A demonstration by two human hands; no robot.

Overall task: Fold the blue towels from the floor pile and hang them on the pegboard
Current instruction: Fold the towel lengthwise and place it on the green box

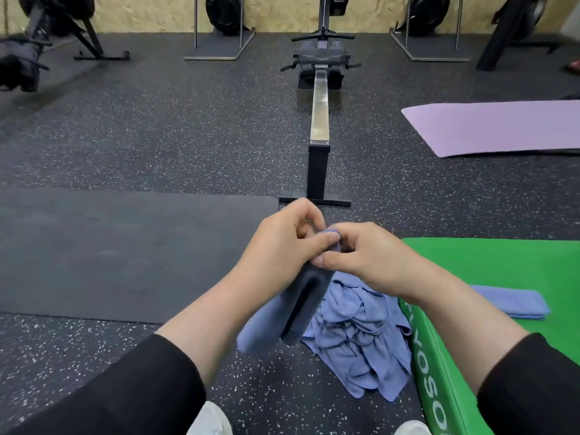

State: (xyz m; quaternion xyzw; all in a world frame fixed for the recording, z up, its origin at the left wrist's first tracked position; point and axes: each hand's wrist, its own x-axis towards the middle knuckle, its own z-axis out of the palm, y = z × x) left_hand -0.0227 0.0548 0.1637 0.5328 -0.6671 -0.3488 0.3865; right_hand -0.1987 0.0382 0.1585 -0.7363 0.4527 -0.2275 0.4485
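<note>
1. Left hand (279, 246), center of frame, fingers curled, pinching the top edge of a folded blue towel (282, 312) held in the air.
2. Right hand (367, 255), just right of it, thumb and fingers clamped on the same top corner; both hands meet at the towel's upper end.
3. Held towel hangs down and to lower left from the hands, doubled over, dark inner fold showing.
4. Both forearms come in from the bottom corners, black sleeves (131, 394) pushed up below the elbows.
5. Pile of blue towels (357, 334) lies crumpled on the floor (157, 130), lower center, right below the hands, partly hidden by the held towel and right wrist.
6. Green mat (489, 274) at lower right, touching the pile's right side; white lettering on its edge, partly cut off.
7. One folded blue towel (514, 302) lies flat on the green mat, right of the right forearm.
8. Black mat (125, 252) on the floor at left center.
9. Rowing machine (320, 98) runs from upper center down to just above the hands.
10. Purple mat (496, 127) at upper right.
11. White shoes (210, 419) at bottom edge.
12. Pegboard not seen.
</note>
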